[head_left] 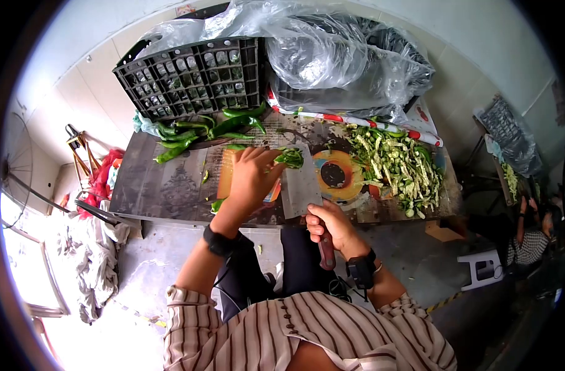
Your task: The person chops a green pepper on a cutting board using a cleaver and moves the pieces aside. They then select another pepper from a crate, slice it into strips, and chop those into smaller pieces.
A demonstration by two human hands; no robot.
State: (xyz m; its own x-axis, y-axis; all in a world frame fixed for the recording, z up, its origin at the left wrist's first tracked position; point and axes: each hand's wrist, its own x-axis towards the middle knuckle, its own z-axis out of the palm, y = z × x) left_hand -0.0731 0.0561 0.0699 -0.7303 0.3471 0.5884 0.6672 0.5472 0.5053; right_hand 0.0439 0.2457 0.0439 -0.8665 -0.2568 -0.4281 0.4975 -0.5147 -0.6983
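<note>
Reference dial: centred on the knife (300, 185), 12 o'clock pointing away from the person. The right hand (333, 227), at 5 o'clock, is closed around the handle (327, 250). The blade (302, 176) extends away from this hand over the table (159, 185). The left hand (251, 176) is at 9 o'clock, palm down, fingers bent, with its fingertips at the pepper (290, 158); whether they are closed on it cannot be told. The pepper is at the far end of the blade, at 11 o'clock, and appears green and cut. Green scraps (217, 205) are beside the left wrist, at 8 o'clock. Whole peppers (177, 148) lie in a loose pile at 10 o'clock, in front of the black crate (196, 77), which is at 11 o'clock. Clear plastic (313, 59) covers a second container at 12 to 1 o'clock. The cut pile (400, 170), consisting of pale and green strips, is at 3 o'clock, past the printed ring (324, 179) on the tabletop. On the floor, the white stool (480, 270) is at 4 o'clock. Another person (531, 247) is farther out, between 3 and 4 o'clock, well apart from the right hand.
</note>
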